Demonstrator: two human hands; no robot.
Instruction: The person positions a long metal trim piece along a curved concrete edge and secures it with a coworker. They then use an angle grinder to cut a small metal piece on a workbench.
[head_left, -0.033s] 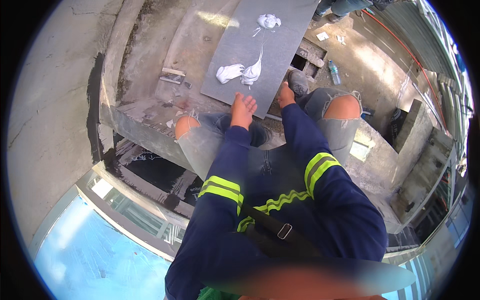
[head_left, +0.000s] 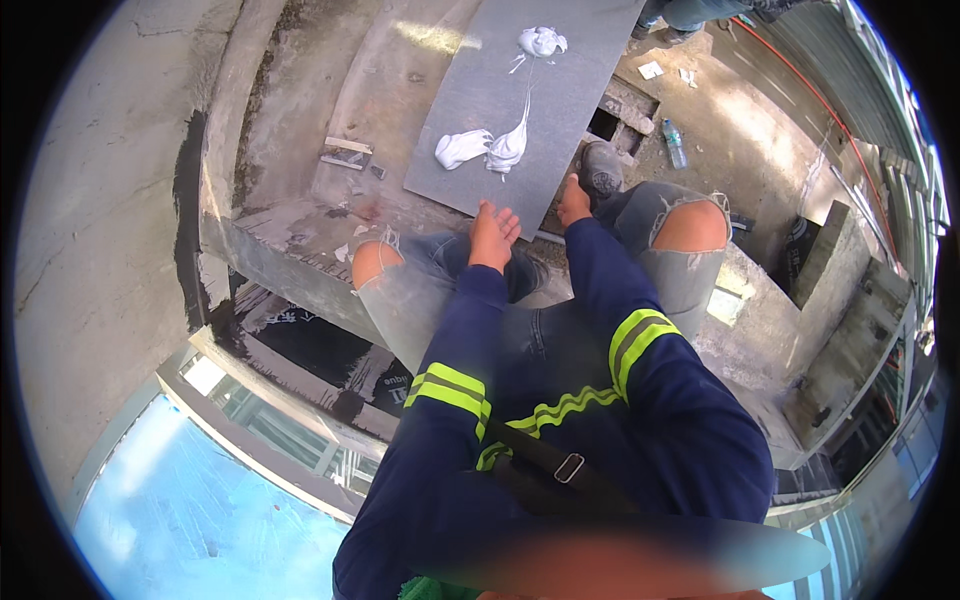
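Observation:
A large grey slab (head_left: 480, 110) lies in front of me, its near corner between my knees. Three dollops of white paste sit on it: one far up (head_left: 542, 42), and a smeared pair (head_left: 463, 150) lower down, one joined to the far one by a thin strand. My left hand (head_left: 494, 236) is held palm up just off the slab's near edge, fingers apart, holding nothing. Beside the slab's right edge is my right hand (head_left: 574, 203), seen nearly edge-on with the thumb raised. Nothing shows in it; whether it touches the slab I cannot tell.
My knees in torn jeans flank the slab. A plastic bottle (head_left: 674, 144) lies on the concrete floor at right, near an opening (head_left: 603, 124). A small block (head_left: 346, 152) sits left of the slab. Another person's legs (head_left: 692, 14) stand at the top. A red hose (head_left: 835, 120) runs along the right.
My left hand has dropped slightly toward me, away from the paste. My right hand shifts barely. The whole view drifts a little; the paste stays as it was.

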